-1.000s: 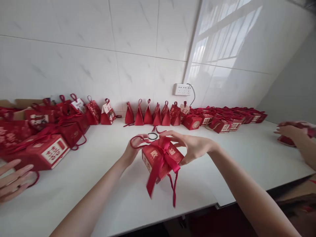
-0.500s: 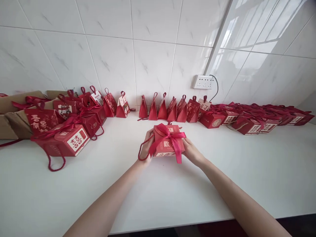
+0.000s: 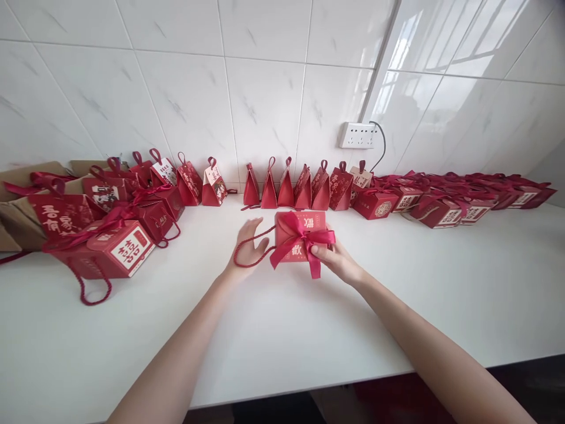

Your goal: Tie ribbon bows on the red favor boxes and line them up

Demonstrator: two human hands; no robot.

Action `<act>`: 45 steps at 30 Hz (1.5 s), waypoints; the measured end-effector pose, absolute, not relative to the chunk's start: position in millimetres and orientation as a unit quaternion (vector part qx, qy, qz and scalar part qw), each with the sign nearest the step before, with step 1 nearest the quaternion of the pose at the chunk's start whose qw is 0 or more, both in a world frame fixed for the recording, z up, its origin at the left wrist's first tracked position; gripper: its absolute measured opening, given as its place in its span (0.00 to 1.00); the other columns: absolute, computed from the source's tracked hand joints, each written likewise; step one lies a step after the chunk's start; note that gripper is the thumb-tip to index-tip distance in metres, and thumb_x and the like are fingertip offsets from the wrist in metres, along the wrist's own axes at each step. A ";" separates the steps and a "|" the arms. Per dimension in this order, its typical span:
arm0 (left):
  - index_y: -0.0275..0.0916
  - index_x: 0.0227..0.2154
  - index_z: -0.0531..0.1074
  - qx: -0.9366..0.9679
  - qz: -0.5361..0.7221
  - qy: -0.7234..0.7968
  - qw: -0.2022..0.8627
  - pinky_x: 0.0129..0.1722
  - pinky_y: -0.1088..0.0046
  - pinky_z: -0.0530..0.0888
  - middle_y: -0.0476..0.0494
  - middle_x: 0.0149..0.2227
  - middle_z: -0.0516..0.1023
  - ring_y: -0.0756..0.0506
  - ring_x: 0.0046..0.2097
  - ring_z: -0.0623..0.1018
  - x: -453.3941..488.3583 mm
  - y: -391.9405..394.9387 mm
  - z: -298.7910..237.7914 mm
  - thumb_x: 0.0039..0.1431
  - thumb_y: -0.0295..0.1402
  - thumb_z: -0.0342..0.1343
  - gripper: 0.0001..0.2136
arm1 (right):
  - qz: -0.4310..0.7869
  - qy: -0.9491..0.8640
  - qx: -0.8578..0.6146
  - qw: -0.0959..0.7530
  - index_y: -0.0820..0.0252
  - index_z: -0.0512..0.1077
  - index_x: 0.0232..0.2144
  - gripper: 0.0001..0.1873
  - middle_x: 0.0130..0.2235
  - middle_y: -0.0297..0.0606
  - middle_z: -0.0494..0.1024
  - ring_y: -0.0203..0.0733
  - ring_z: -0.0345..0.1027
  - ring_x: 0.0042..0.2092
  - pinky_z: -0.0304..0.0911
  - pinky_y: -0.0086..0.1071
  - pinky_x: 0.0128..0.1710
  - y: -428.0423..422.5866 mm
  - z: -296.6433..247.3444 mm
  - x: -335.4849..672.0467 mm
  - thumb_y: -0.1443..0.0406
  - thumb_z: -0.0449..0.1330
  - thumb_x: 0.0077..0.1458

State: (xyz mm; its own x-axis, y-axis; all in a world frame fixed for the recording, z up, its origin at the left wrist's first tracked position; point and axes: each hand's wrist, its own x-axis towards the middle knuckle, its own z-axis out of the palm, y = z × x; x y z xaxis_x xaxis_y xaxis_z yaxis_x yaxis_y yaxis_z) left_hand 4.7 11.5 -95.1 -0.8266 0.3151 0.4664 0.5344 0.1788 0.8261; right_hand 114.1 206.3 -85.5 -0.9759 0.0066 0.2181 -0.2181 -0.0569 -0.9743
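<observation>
A red gift box [image 3: 295,252] with gold and white lettering is in front of me, at the middle of the white table. A pink-red ribbon [image 3: 304,235] is tied in a bow across its top. My right hand [image 3: 339,260] grips the box's right side, thumb on top near the ribbon tail; its other fingers are mostly hidden. To the left of the box, my left hand [image 3: 249,242] is open, thumb and fingers apart. The box's twisted red cord handle [image 3: 238,253] loops out across that hand. I cannot tell whether the box touches the table.
Several triangular red boxes [image 3: 286,188] stand along the tiled wall [image 3: 265,112]. Many ribboned boxes [image 3: 439,211] crowd the right. On the left are a larger gift box [image 3: 103,250], more boxes and an open cardboard carton [image 3: 20,218]. A power strip [image 3: 356,135] hangs on the wall.
My left hand has come off the box's left side and opened to the left. My right thumb has moved onto the top, and the box's top is tilted more toward me.
</observation>
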 end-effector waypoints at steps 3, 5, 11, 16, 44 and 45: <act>0.38 0.36 0.71 -0.137 -0.591 -0.783 0.134 0.61 0.55 0.57 0.38 0.51 0.68 0.37 0.60 0.63 -16.9 0.4 -102.6 0.44 0.21 0.51 0.15 | 0.703 -0.693 0.070 0.145 0.43 0.48 0.60 0.44 0.55 0.39 0.65 0.49 0.61 0.55 0.60 0.47 0.54 214.6 -79.3 112.6 0.57 0.66 0.46; 0.39 0.38 0.69 -0.065 -0.614 -0.769 0.164 0.57 0.57 0.63 0.38 0.49 0.68 0.39 0.56 0.66 -21.5 -4.5 -100.8 0.46 0.22 0.49 0.15 | 0.689 -0.707 0.069 0.144 0.42 0.45 0.61 0.49 0.58 0.40 0.61 0.50 0.59 0.57 0.58 0.48 0.55 217.7 -78.4 111.3 0.59 0.68 0.43; 0.40 0.37 0.66 -0.244 -0.668 -0.693 0.115 0.34 0.73 0.69 0.47 0.33 0.69 0.48 0.36 0.71 15.1 11.2 -80.3 0.55 0.44 0.51 0.13 | 0.692 -0.714 0.084 0.069 0.45 0.43 0.62 0.53 0.62 0.43 0.55 0.51 0.53 0.61 0.55 0.48 0.58 210.3 -87.7 105.9 0.61 0.69 0.41; 0.41 0.36 0.64 -0.312 -0.591 -0.733 0.125 0.33 0.76 0.70 0.49 0.33 0.67 0.51 0.33 0.69 35.5 25.2 -84.0 0.54 0.42 0.56 0.12 | 0.688 -0.720 0.079 0.038 0.53 0.43 0.62 0.53 0.61 0.48 0.57 0.51 0.58 0.59 0.56 0.47 0.58 202.4 -88.8 105.8 0.61 0.69 0.40; 0.40 0.27 0.65 -0.300 -0.640 -0.689 0.159 0.43 0.70 0.74 0.45 0.41 0.68 0.46 0.47 0.71 37.8 28.1 -80.6 0.54 0.38 0.56 0.08 | 0.681 -0.723 0.096 0.072 0.42 0.32 0.60 0.66 0.66 0.49 0.34 0.54 0.48 0.63 0.57 0.50 0.56 203.1 -96.1 105.2 0.53 0.73 0.31; 0.40 0.27 0.65 -0.280 -0.651 -0.688 0.157 0.43 0.70 0.74 0.45 0.41 0.68 0.46 0.47 0.71 37.5 28.6 -81.2 0.54 0.38 0.56 0.08 | 0.687 -0.715 0.096 0.085 0.41 0.35 0.59 0.62 0.66 0.48 0.32 0.54 0.48 0.64 0.58 0.50 0.56 201.5 -95.8 105.9 0.50 0.72 0.31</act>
